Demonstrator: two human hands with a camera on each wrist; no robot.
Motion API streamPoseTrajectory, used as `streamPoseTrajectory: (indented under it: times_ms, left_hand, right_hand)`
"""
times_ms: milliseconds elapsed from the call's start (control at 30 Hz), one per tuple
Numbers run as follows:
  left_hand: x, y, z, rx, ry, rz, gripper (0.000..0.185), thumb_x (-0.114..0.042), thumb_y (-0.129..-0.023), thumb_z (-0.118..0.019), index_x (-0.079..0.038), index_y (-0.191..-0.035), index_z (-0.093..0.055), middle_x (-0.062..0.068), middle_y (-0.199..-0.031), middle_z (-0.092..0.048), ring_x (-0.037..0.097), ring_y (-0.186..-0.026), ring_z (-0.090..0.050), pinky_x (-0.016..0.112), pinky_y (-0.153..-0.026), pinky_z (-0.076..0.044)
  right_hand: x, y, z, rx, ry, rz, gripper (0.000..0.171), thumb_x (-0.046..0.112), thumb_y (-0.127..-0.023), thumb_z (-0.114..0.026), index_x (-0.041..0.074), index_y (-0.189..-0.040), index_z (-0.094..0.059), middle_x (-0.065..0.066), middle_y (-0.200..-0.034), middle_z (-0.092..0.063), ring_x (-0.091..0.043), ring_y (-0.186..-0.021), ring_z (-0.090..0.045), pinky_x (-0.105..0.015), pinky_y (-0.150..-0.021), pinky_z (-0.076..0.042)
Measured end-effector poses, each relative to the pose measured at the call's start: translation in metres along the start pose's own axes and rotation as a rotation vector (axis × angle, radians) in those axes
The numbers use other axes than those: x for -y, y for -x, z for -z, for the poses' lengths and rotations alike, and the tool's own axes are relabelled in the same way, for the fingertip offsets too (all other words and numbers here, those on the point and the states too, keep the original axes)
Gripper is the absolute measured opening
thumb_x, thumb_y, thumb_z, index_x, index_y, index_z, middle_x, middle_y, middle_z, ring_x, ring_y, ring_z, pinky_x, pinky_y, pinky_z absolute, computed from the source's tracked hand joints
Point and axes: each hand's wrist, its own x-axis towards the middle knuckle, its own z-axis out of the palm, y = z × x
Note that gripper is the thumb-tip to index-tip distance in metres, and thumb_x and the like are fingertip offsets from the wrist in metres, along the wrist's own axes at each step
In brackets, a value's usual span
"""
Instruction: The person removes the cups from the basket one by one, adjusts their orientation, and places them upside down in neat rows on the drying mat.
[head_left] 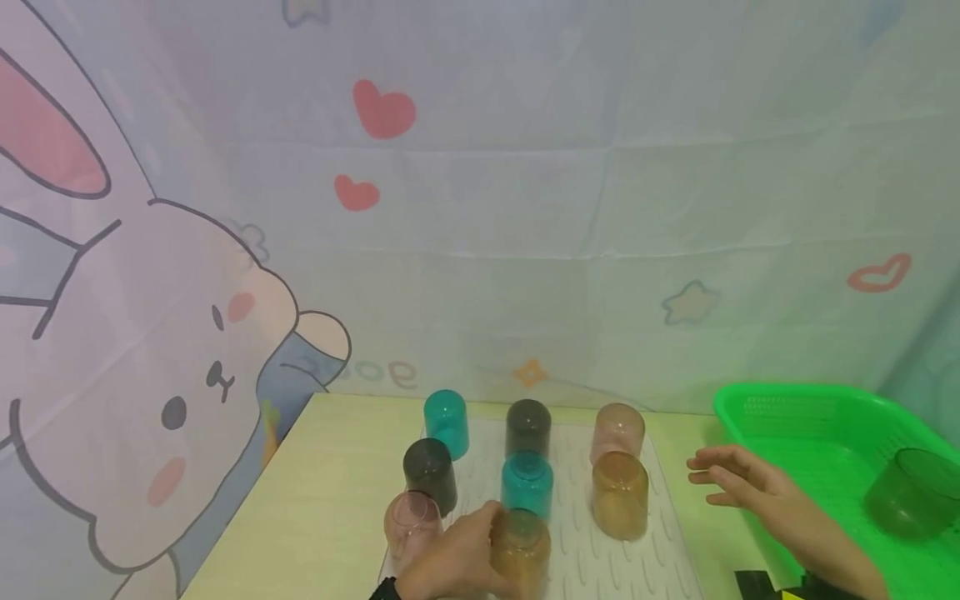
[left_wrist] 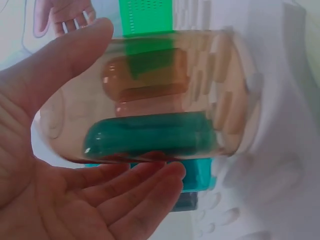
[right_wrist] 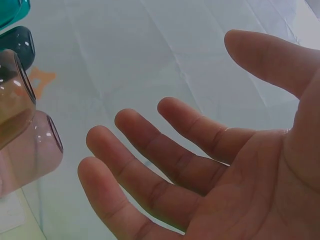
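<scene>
My left hand (head_left: 457,554) holds an upside-down amber glass (head_left: 527,550) at the front of the white textured mat (head_left: 577,558). In the left wrist view the thumb lies along one side of this glass and the fingers along the other. Right behind it stands a teal glass (head_left: 527,485), and a pink glass (head_left: 411,521) is on the hand's other side. My right hand (head_left: 772,500) hovers between the mat and the green basket, fingers spread and nothing in it. Its palm and separated fingers show in the right wrist view.
More upturned glasses stand on the mat: dark grey (head_left: 430,475), teal (head_left: 446,425), another dark grey (head_left: 528,427), pink (head_left: 618,429) and amber (head_left: 620,497). At right, a green basket (head_left: 795,396) contains a tinted glass (head_left: 915,496). Behind the table (head_left: 300,500) hangs a printed cloth (head_left: 525,167).
</scene>
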Motion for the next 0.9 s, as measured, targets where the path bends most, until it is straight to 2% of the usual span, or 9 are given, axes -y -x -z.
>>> streamPoseTrajectory:
  times_ms: [133,233,300,433,500,567,667,767,900]
  left_hand:
    - [-0.004,0.003,0.005,-0.015,-0.03,-0.031,0.076,-0.036,-0.055,-0.09,-0.013,-0.116,-0.053,-0.008,-0.1,-0.056,0.007,-0.088,-0.055,0.028,-0.075,-0.049]
    - [-0.01,0.008,0.01,-0.029,-0.081,-0.031,0.087,-0.043,-0.058,-0.088,-0.01,-0.128,-0.049,-0.002,-0.116,-0.057,0.012,-0.1,-0.056,0.033,-0.083,-0.049]
    - [-0.016,0.013,0.016,-0.041,-0.145,-0.039,0.092,-0.05,-0.062,-0.084,-0.01,-0.135,-0.044,0.003,-0.126,-0.054,0.018,-0.109,-0.055,0.037,-0.087,-0.048]
    - [-0.03,0.026,0.038,-0.06,-0.298,-0.086,0.084,-0.058,-0.075,-0.071,-0.011,-0.139,-0.043,0.008,-0.134,-0.049,0.025,-0.119,-0.05,0.041,-0.092,-0.046]
    - [-0.036,0.034,0.051,-0.057,-0.348,-0.131,0.074,-0.056,-0.081,-0.067,-0.012,-0.137,-0.047,0.009,-0.135,-0.048,0.026,-0.122,-0.047,0.044,-0.094,-0.044]
    - [-0.042,0.042,0.065,-0.046,-0.381,-0.155,0.066,-0.054,-0.083,-0.065,-0.014,-0.134,-0.051,0.009,-0.136,-0.047,0.027,-0.124,-0.045,0.049,-0.093,-0.043]
    - [-0.047,0.051,0.085,-0.026,-0.411,-0.172,0.06,-0.051,-0.087,-0.062,-0.015,-0.133,-0.053,0.009,-0.138,-0.045,0.027,-0.126,-0.043,0.05,-0.094,-0.042]
    - [-0.047,0.056,0.103,-0.031,-0.418,-0.2,0.056,-0.045,-0.089,-0.063,-0.011,-0.131,-0.054,0.012,-0.134,-0.048,0.029,-0.124,-0.045,0.044,-0.094,-0.044]
    - [-0.043,0.056,0.118,-0.048,-0.405,-0.237,0.053,-0.039,-0.09,-0.064,-0.007,-0.13,-0.054,0.012,-0.131,-0.049,0.028,-0.12,-0.048,0.038,-0.092,-0.046]
  right_hand:
    - [-0.001,0.001,0.002,-0.005,0.007,0.022,0.028,0.01,-0.104,-0.035,-0.003,-0.127,-0.045,0.004,-0.123,-0.056,-0.006,-0.11,-0.056,-0.026,-0.084,-0.05]
    - [-0.001,0.003,0.004,-0.011,0.024,0.031,0.028,0.008,-0.104,-0.035,-0.002,-0.128,-0.045,0.006,-0.122,-0.056,-0.005,-0.109,-0.056,-0.026,-0.082,-0.05]
    - [0.0,0.005,0.005,-0.016,0.057,0.005,0.028,0.01,-0.104,-0.036,-0.001,-0.127,-0.046,0.003,-0.122,-0.056,-0.004,-0.108,-0.056,-0.026,-0.081,-0.05]
    - [0.006,0.006,0.008,0.015,0.154,-0.119,0.032,0.02,-0.103,-0.042,0.0,-0.127,-0.047,-0.009,-0.123,-0.055,-0.006,-0.105,-0.056,-0.026,-0.08,-0.051]
    - [0.011,0.005,0.013,0.05,0.232,-0.205,0.038,0.027,-0.102,-0.043,0.001,-0.128,-0.046,-0.013,-0.125,-0.053,-0.014,-0.107,-0.056,-0.031,-0.078,-0.05]
    - [0.015,0.005,0.023,0.079,0.342,-0.254,0.041,0.033,-0.101,-0.044,0.002,-0.128,-0.047,-0.012,-0.125,-0.054,-0.022,-0.108,-0.055,-0.034,-0.076,-0.05]
    - [0.02,0.006,0.047,0.124,0.474,-0.32,0.046,0.039,-0.101,-0.044,0.001,-0.128,-0.048,-0.015,-0.124,-0.054,-0.036,-0.108,-0.054,-0.042,-0.075,-0.049]
    - [0.018,0.002,0.073,0.149,0.592,-0.374,0.053,0.041,-0.1,-0.044,-0.006,-0.125,-0.048,-0.021,-0.117,-0.056,-0.04,-0.101,-0.056,-0.046,-0.072,-0.049]
    - [0.005,-0.006,0.101,0.179,0.728,-0.436,0.059,0.044,-0.098,-0.046,-0.012,-0.118,-0.048,-0.024,-0.105,-0.058,-0.043,-0.093,-0.057,-0.047,-0.07,-0.049]
